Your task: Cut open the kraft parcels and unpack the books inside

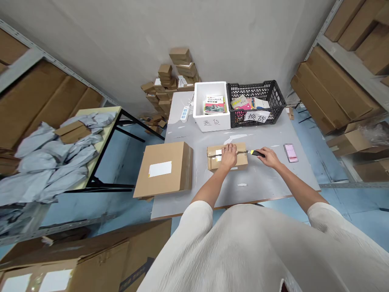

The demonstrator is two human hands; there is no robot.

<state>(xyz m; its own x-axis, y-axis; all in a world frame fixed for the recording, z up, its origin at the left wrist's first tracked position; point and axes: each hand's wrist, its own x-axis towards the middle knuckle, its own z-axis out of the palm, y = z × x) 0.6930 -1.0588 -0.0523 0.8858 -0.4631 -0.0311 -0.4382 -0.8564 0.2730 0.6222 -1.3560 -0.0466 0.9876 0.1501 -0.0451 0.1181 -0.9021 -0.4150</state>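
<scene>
A small cardboard box (214,163) lies on the grey table (200,190) in front of me, with a white label on its top. Across that top my left hand (229,155) rests flat, its fingers stretched out and pressing on the cardboard. My right hand (269,157) is closed around the handle of a black and yellow utility knife (257,153). The knife points left, and its tip end meets the box's right edge by the top seam. How far the blade goes in I cannot tell.
A larger carton (164,184) stands at the table's left. Behind are a white foam box (212,123) and a black crate (275,107), both with books. A phone (291,153) lies right, a power strip (184,114) back left. Grey parcels (54,158) cover a side table.
</scene>
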